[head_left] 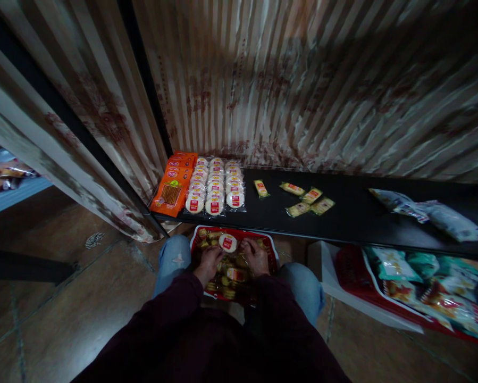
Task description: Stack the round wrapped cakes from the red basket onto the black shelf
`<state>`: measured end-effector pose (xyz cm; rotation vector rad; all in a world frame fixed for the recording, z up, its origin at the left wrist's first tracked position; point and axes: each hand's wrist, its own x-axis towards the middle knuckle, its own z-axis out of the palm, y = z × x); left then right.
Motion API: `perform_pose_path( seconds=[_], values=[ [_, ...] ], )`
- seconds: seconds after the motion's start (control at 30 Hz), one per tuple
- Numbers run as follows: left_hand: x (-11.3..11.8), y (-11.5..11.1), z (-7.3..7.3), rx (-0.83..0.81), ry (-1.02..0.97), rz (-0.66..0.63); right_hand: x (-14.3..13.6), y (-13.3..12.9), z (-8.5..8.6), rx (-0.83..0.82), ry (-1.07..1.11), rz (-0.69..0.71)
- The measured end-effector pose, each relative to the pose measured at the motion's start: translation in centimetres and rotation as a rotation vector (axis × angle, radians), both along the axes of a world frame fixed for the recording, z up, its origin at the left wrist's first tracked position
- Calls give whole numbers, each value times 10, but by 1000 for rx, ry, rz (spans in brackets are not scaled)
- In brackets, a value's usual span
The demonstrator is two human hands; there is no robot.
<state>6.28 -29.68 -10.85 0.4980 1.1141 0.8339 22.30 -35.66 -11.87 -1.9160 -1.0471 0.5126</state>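
Curtain cloth (302, 80), pleated, formed the backdrop beyond a long black shelf (354, 202). At the shelf's left end, orange pouches (172, 186) adjoined three near-to-far columns of round white packs (215, 183), overlapped with their red labels showing. Farther right lay small yellow packs (312, 195). Below the near edge of the shelf, a red basket (242, 231) of wrapped pieces stood between the seated person's knees; a second red basket (346, 271), with larger bags, stood to the right.

The left hand (209, 260) and right hand (256, 257) were apart, one on either side of a single labelled round pack (227, 243) above the far part of the nearer basket. The left fingertips appeared to meet its near-left edge; whether either hand pinched the wrapper could not be told.

Sound handling, as judged from the view, called for a light hold on the film margins rather than pressure on the disc, which looked brittle, with the face kept level and the red label uncovered. Clearance above the loose pieces would have kept the film from snagging.

The disc's face was turned upward, toward the person. Being round, it showed no long axis; any lengthwise line of its clear wrapper was too indistinct to read.
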Motion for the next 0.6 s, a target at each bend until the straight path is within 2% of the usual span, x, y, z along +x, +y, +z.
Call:
perform_pose_path(
  seconds=[0.2, 0.4, 0.6],
  values=[
    [-3, -9, 6, -44, -75, -55, -10, -8, -3, -48, 167, -11],
    [-5, -19, 14, -39, -123, -138, -20, -11, -8, 61, 430, 14],
    [-8, -19, 21, -17, -101, -177, -26, -15, -1, 130, 486, -8]
  ],
)
